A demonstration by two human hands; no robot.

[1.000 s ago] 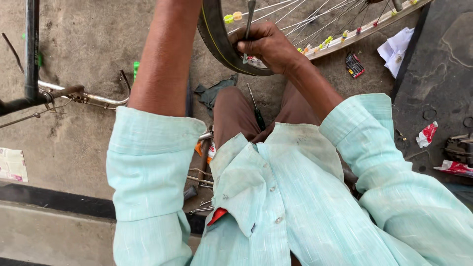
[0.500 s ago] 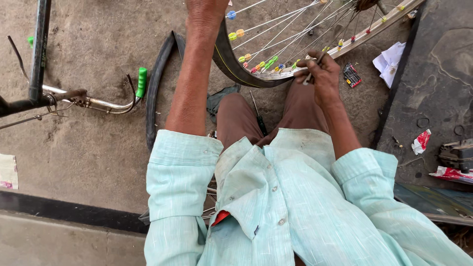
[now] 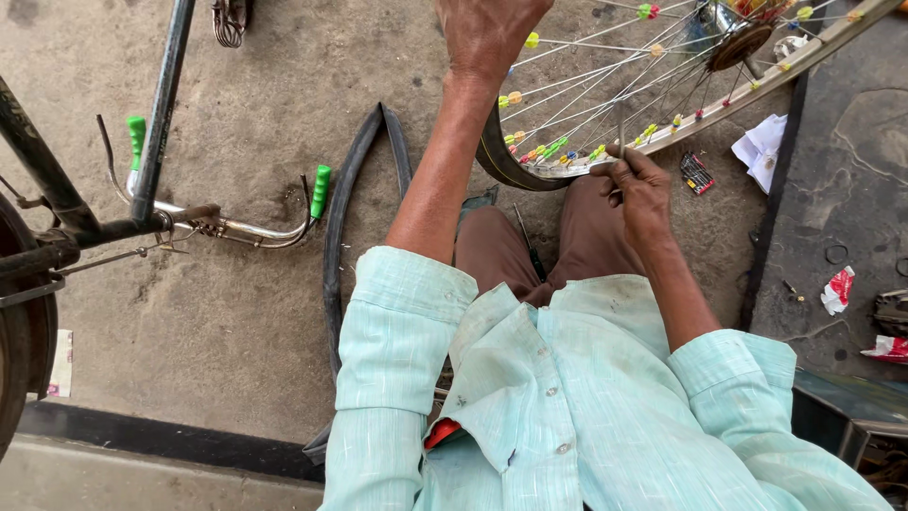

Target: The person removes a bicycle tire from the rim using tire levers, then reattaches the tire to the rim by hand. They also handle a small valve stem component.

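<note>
A bicycle wheel with a silver rim and coloured beads on its spokes stands tilted in front of my knees. A black tyre hangs partly off its near edge. My left hand reaches forward and grips the top of the wheel at the tyre, fingers curled over it. My right hand is closed around a thin metal tool, held upright against the rim's lower edge. I wear a pale green shirt and brown trousers.
A loose black rubber tube lies curved on the concrete to the left. Beyond it lies a bicycle frame with green-gripped handlebars. White cloth, a small tool set and wrappers lie at right.
My right hand has moved rightward and lower along the rim with the tool. The view has shifted, so my left hand and the loose tube now show.
</note>
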